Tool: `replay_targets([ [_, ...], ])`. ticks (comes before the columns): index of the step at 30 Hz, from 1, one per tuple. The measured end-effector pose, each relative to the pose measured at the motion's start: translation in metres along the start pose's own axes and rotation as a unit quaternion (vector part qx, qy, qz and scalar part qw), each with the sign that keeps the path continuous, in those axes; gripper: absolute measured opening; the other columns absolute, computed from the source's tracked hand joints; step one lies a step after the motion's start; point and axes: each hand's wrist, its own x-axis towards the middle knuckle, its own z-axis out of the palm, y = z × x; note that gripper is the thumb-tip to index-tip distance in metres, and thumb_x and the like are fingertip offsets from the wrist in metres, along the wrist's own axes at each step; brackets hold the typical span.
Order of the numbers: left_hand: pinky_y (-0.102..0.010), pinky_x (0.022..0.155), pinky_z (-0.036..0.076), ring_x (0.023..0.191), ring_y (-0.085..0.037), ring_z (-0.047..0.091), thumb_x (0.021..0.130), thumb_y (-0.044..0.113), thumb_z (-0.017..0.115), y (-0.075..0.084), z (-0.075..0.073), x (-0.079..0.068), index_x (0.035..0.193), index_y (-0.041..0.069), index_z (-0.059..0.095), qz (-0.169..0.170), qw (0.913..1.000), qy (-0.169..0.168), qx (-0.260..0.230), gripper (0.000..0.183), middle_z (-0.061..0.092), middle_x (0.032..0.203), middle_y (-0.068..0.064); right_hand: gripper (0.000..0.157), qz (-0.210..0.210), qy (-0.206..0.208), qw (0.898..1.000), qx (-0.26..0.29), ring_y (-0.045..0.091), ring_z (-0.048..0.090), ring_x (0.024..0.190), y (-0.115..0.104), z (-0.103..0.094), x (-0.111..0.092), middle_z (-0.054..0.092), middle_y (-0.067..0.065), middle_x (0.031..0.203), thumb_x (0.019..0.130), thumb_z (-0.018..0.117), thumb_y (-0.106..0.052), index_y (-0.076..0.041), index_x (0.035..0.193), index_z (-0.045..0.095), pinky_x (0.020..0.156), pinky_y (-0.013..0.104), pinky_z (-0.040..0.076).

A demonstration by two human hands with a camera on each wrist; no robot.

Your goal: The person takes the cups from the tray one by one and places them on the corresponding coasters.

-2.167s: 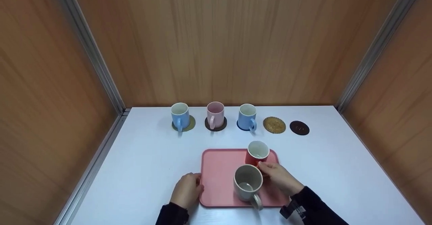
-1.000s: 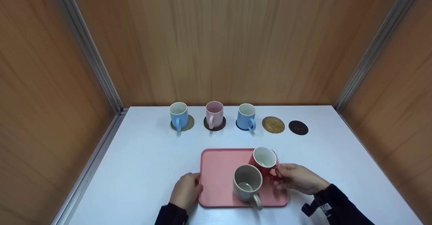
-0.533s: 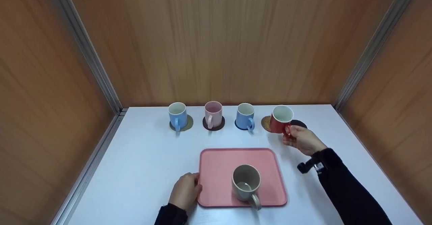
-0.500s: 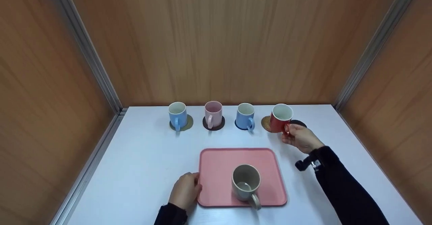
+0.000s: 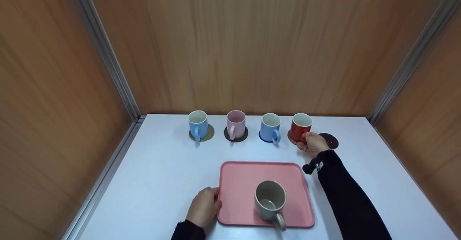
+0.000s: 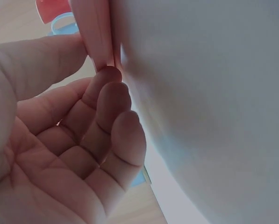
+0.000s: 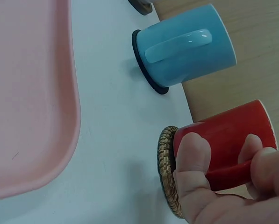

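At the back right, a red mug (image 5: 300,127) with a white inside stands on a woven coaster (image 7: 167,170). My right hand (image 5: 313,143) grips its handle (image 7: 229,176), thumb and fingers on it. Nearer me lies a pink tray (image 5: 237,193). My left hand (image 5: 204,205) pinches the tray's left edge between thumb and index finger, seen close in the left wrist view. On the tray stands a grey mug (image 5: 269,200) upright, its handle toward me.
Along the back of the white table (image 5: 162,168) stand a blue mug (image 5: 198,125), a pink mug (image 5: 236,124) and another blue mug (image 5: 270,126), each on a coaster. A dark coaster (image 5: 330,141) lies at the right. Wooden panels (image 5: 234,53) enclose the table.
My right hand has carried the red mug from the tray to the back right, where it now sits on the woven coaster. The left hand has stayed at the tray's edge.
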Motion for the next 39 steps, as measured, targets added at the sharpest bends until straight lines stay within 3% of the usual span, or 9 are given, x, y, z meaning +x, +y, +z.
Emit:
replay_targets([
  [3, -0.043, 0.086, 0.06, 0.09, -0.015, 0.066, 0.096, 0.006, 0.074, 0.001, 0.002, -0.001, 0.127, 0.004, 0.077, -0.001, 1.0, -0.005, -0.007, 0.032, 0.073, 0.094, 0.0, 0.027, 0.002, 0.007, 1.0, -0.003, 0.019, 0.066, 0.102, 0.003, -0.004, 0.003, 0.049, 0.014, 0.133, 0.118, 0.03, -0.027, -0.01, 0.117, 0.051, 0.099, 0.031, 0.061],
  [7, -0.048, 0.093, 0.06, 0.098, -0.024, 0.071, 0.095, 0.006, 0.075, 0.002, 0.002, 0.0, 0.128, 0.001, 0.075, -0.012, 0.9999, -0.003, -0.002, 0.033, 0.075, 0.099, -0.005, 0.03, 0.004, -0.002, 1.0, -0.015, 0.019, 0.065, 0.104, 0.006, -0.009, 0.005, 0.054, 0.011, 0.129, 0.118, 0.032, -0.03, -0.01, 0.124, 0.053, 0.103, 0.033, 0.059],
  [10, -0.054, 0.1, 0.058, 0.108, -0.03, 0.073, 0.095, 0.007, 0.076, 0.002, 0.0, 0.002, 0.129, 0.0, 0.075, -0.024, 0.9997, -0.004, 0.005, 0.035, 0.077, 0.104, -0.009, 0.035, -0.003, -0.004, 0.999, -0.046, 0.015, 0.067, 0.093, 0.008, -0.012, 0.002, 0.062, 0.008, 0.113, 0.117, 0.038, -0.032, -0.006, 0.134, 0.052, 0.094, 0.03, 0.062],
  [12, -0.055, 0.102, 0.058, 0.112, -0.031, 0.073, 0.096, 0.007, 0.076, 0.002, 0.0, 0.002, 0.13, 0.001, 0.075, -0.027, 0.9996, -0.004, 0.005, 0.035, 0.077, 0.107, -0.009, 0.043, -0.012, 0.002, 0.997, -0.073, 0.014, 0.068, 0.089, 0.009, -0.015, -0.004, 0.065, 0.01, 0.111, 0.116, 0.04, -0.034, -0.002, 0.144, 0.048, 0.089, 0.029, 0.062],
  [18, -0.054, 0.101, 0.058, 0.11, -0.031, 0.072, 0.096, 0.008, 0.075, 0.001, 0.001, 0.002, 0.13, 0.001, 0.074, -0.024, 0.9997, -0.002, 0.003, 0.035, 0.077, 0.106, -0.009, 0.061, -0.04, 0.002, 0.994, -0.101, 0.015, 0.068, 0.102, 0.027, -0.021, -0.036, 0.055, 0.02, 0.145, 0.116, 0.043, -0.035, 0.006, 0.16, 0.034, 0.089, 0.027, 0.062],
  [23, -0.057, 0.104, 0.057, 0.115, -0.034, 0.072, 0.096, 0.007, 0.075, 0.001, 0.001, 0.001, 0.13, 0.001, 0.075, -0.011, 0.9999, 0.002, -0.002, 0.034, 0.078, 0.11, -0.012, 0.058, -0.06, -0.036, 0.993, -0.096, 0.022, 0.069, 0.116, 0.061, -0.025, -0.082, 0.062, 0.02, 0.142, 0.115, 0.049, -0.036, 0.006, 0.154, 0.044, 0.097, 0.03, 0.062],
  [30, -0.05, 0.092, 0.06, 0.098, -0.023, 0.071, 0.096, 0.007, 0.075, 0.001, -0.001, 0.002, 0.128, 0.002, 0.076, -0.006, 1.0, -0.002, 0.004, 0.033, 0.075, 0.098, -0.005, 0.055, -0.04, -0.157, 0.979, -0.126, 0.019, 0.072, 0.107, 0.11, -0.024, -0.149, 0.074, 0.012, 0.122, 0.112, 0.053, -0.046, 0.002, 0.139, 0.058, 0.095, 0.035, 0.062],
  [34, -0.05, 0.093, 0.06, 0.1, -0.024, 0.072, 0.097, 0.008, 0.074, 0.0, -0.001, 0.002, 0.127, 0.003, 0.076, -0.006, 1.0, 0.001, 0.006, 0.031, 0.075, 0.099, -0.005, 0.054, -0.046, -0.237, 0.961, -0.138, 0.016, 0.072, 0.103, 0.123, -0.016, -0.174, 0.075, 0.005, 0.116, 0.111, 0.053, -0.049, -0.001, 0.131, 0.065, 0.09, 0.031, 0.061],
  [39, -0.048, 0.091, 0.061, 0.099, -0.023, 0.072, 0.096, 0.008, 0.074, -0.001, 0.001, 0.001, 0.129, 0.0, 0.075, 0.002, 1.0, 0.001, 0.008, 0.033, 0.076, 0.099, -0.006, 0.038, -0.075, -0.34, 0.93, -0.119, 0.011, 0.07, 0.097, 0.137, 0.0, -0.19, 0.075, -0.002, 0.111, 0.116, 0.048, -0.036, -0.005, 0.123, 0.069, 0.085, 0.028, 0.06],
])
